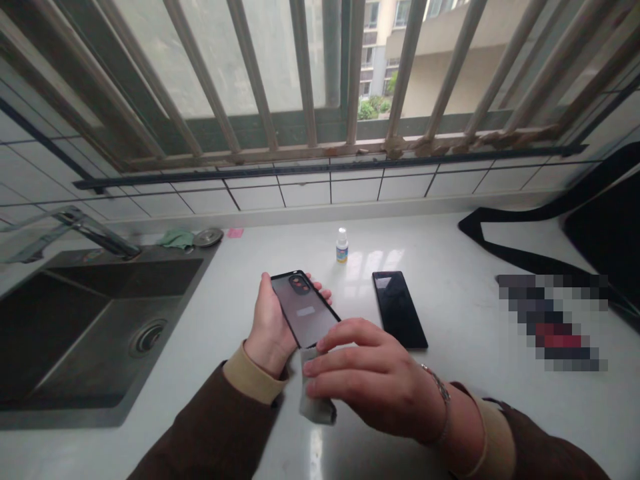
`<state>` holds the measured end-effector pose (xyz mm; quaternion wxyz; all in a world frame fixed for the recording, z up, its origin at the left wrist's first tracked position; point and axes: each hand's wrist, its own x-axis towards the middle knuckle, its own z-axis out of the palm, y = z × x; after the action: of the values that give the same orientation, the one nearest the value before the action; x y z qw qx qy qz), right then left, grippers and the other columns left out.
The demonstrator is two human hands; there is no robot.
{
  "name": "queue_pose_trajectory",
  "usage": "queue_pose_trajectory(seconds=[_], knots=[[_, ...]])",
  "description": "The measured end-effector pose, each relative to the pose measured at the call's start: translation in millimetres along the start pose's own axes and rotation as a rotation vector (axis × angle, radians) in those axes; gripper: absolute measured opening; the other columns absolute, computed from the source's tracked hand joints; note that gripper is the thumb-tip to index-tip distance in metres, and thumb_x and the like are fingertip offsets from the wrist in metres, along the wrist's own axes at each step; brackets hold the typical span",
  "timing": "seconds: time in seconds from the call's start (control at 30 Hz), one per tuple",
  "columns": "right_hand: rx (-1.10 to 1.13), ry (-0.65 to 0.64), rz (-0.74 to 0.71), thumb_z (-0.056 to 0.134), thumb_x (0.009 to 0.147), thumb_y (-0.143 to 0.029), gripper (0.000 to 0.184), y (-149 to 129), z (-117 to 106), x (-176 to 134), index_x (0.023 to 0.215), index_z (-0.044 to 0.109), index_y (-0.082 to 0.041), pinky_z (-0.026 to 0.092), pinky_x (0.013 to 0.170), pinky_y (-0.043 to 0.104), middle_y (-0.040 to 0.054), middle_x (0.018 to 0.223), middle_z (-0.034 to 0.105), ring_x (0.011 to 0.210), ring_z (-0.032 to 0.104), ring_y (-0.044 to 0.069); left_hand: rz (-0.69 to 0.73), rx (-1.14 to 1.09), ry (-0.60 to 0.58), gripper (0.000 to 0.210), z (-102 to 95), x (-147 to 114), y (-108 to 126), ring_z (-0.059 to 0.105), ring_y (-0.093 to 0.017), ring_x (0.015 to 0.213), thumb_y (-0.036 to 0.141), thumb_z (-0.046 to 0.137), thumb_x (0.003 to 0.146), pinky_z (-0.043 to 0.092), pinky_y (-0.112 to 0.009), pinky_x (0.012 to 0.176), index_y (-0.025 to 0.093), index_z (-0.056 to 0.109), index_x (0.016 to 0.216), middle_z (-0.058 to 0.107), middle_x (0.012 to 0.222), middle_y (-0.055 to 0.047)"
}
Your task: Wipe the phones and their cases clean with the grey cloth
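Note:
A translucent phone case (306, 319) with a black rim and a camera cutout lies tilted in my left hand (270, 327), thumb along one edge and fingertips past the far edge. My right hand (370, 373) is closed on a small grey cloth (316, 400) at the near end of the case. The cloth hangs below my fingers, and its upper part is hidden under them. To the right, a black phone (400, 310) rests on the counter, screen up. A small white spray bottle (342, 247) stands upright beyond the case.
At the left is a sink (100, 333) with a faucet (95, 233). A green cloth (176, 239), a metal drain strainer (208, 237) and a pink slip (235, 233) lie behind it. A black strap (520, 247) and a blurred-out object (555, 327) lie on the white counter (280, 247).

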<state>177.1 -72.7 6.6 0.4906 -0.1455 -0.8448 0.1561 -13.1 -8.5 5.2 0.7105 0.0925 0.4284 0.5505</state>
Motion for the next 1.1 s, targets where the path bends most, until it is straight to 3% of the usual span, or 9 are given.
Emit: queue_pose_trajectory(seconds=[0.1, 0.2, 0.27, 0.37, 0.43, 0.5, 0.63, 0.83, 1.1], knots=[[-0.004, 0.260, 0.286, 0.057, 0.106, -0.009, 0.026, 1, 2, -1, 0.122, 0.074, -0.022, 0.066, 0.086, 0.033, 0.0046, 0.104, 0.083, 0.093, 0.078, 0.018, 0.024, -0.018, 0.011, 0.082, 1.7, 1, -3, 0.079, -0.034, 0.079, 0.077, 0.021, 0.106, 0.065, -0.049, 0.077, 0.012, 0.071, 0.100, 0.077, 0.087, -0.019], [-0.168, 0.469, 0.438, 0.060, 0.103, -0.006, 0.032, 6, -3, -3, 0.124, 0.075, -0.027, 0.066, 0.091, 0.039, 0.0050, 0.111, 0.082, 0.102, 0.079, 0.021, 0.089, -0.078, -0.008, 0.078, 8.0, -3, -2, 0.078, -0.033, 0.083, 0.081, 0.032, 0.103, 0.065, -0.052, 0.082, 0.013, 0.070, 0.100, 0.076, 0.087, -0.017], [-0.216, 0.418, 0.311, 0.063, 0.101, -0.004, 0.039, 10, -6, -5, 0.131, 0.073, -0.027, 0.066, 0.100, 0.045, 0.0067, 0.125, 0.081, 0.116, 0.077, 0.024, 0.140, -0.117, -0.013, 0.072, 12.8, -7, -1, 0.078, -0.031, 0.083, 0.080, 0.042, 0.102, 0.065, -0.049, 0.084, 0.014, 0.070, 0.096, 0.075, 0.085, -0.015], [-0.247, 0.141, 0.035, 0.067, 0.101, -0.005, 0.041, 13, -6, -7, 0.138, 0.071, -0.022, 0.061, 0.114, 0.048, 0.0064, 0.139, 0.078, 0.132, 0.071, 0.025, 0.134, -0.148, -0.005, 0.068, 16.7, -13, -1, 0.077, -0.029, 0.083, 0.079, 0.046, 0.101, 0.065, -0.044, 0.082, 0.015, 0.069, 0.089, 0.074, 0.083, -0.013], [-0.277, 0.005, -0.048, 0.067, 0.102, -0.008, 0.038, 14, -5, -10, 0.138, 0.071, -0.020, 0.055, 0.122, 0.048, 0.0044, 0.144, 0.075, 0.140, 0.066, 0.025, 0.094, -0.171, -0.012, 0.069, 16.3, -15, -1, 0.077, -0.029, 0.083, 0.078, 0.044, 0.102, 0.065, -0.042, 0.080, 0.015, 0.069, 0.088, 0.074, 0.082, -0.012], [-0.312, -0.029, -0.055, 0.064, 0.104, -0.007, 0.038, 16, -5, -11, 0.139, 0.071, -0.019, 0.051, 0.127, 0.049, 0.0033, 0.148, 0.072, 0.146, 0.061, 0.025, 0.051, -0.187, -0.035, 0.069, 14.2, -15, -1, 0.076, -0.028, 0.081, 0.076, 0.041, 0.104, 0.065, -0.041, 0.077, 0.014, 0.069, 0.089, 0.074, 0.083, -0.013], [-0.311, 0.025, -0.029, 0.059, 0.104, -0.001, 0.042, 20, -8, -13, 0.142, 0.068, -0.017, 0.053, 0.126, 0.052, 0.0072, 0.151, 0.070, 0.151, 0.057, 0.026, 0.019, -0.174, -0.078, 0.067, 9.3, -16, 0, 0.076, -0.027, 0.082, 0.066, 0.035, 0.109, 0.065, -0.040, 0.076, 0.010, 0.071, 0.098, 0.075, 0.090, -0.016], [-0.154, 0.222, 0.101, 0.063, 0.102, 0.003, 0.052, 19, -4, -10, 0.147, 0.066, -0.023, 0.062, 0.118, 0.047, 0.0089, 0.150, 0.070, 0.140, 0.068, 0.023, 0.097, -0.124, -0.101, 0.045, 7.7, -15, 1, 0.079, -0.027, 0.089, 0.045, 0.042, 0.111, 0.066, -0.040, 0.079, 0.012, 0.073, 0.112, 0.079, 0.101, -0.017], [0.003, 0.313, 0.377, 0.060, 0.106, -0.006, 0.041, 16, -2, -6, 0.139, 0.073, -0.027, 0.066, 0.111, 0.039, 0.0046, 0.141, 0.076, 0.129, 0.075, 0.022, 0.121, -0.055, -0.065, 0.026, 12.0, -12, 2, 0.077, -0.021, 0.069, 0.028, 0.059, 0.103, 0.065, -0.035, 0.068, 0.013, 0.078, 0.113, 0.081, 0.086, -0.008]])
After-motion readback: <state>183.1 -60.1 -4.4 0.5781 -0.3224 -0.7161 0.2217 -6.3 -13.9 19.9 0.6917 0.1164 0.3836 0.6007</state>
